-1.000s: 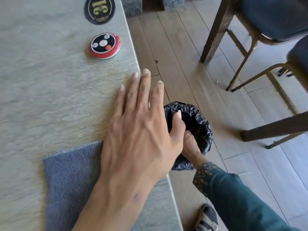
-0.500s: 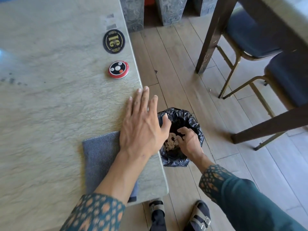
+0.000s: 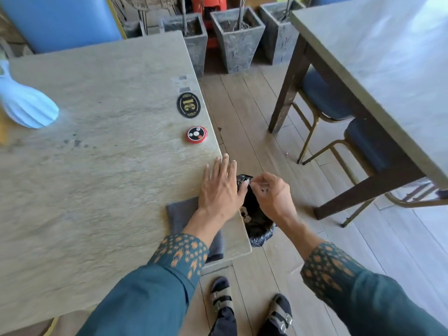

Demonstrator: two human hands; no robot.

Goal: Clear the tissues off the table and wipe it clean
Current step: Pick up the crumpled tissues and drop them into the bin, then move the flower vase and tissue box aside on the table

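My left hand (image 3: 219,190) lies flat with fingers spread at the right edge of the stone-look table (image 3: 97,178), its heel on a folded grey cloth (image 3: 181,214). Just off that edge a small bin lined with a black bag (image 3: 263,235) stands on the floor. Crumpled tissues (image 3: 245,214) show inside it. My right hand (image 3: 271,195) hovers over the bin's mouth, fingers loosely curled with nothing visible in them. Dark specks mark the tabletop at the left.
A pale blue ribbed vase (image 3: 26,105) stands at the table's left. A red call button (image 3: 196,135) and a black oval number plaque (image 3: 188,105) sit near the right edge. A second table (image 3: 388,69) with blue chairs (image 3: 324,98) stands to the right, grey planters (image 3: 237,37) behind.
My right hand has risen out of the bin and now hangs over its rim. My left hand has stayed flat on the table edge. The view has pulled back and up.
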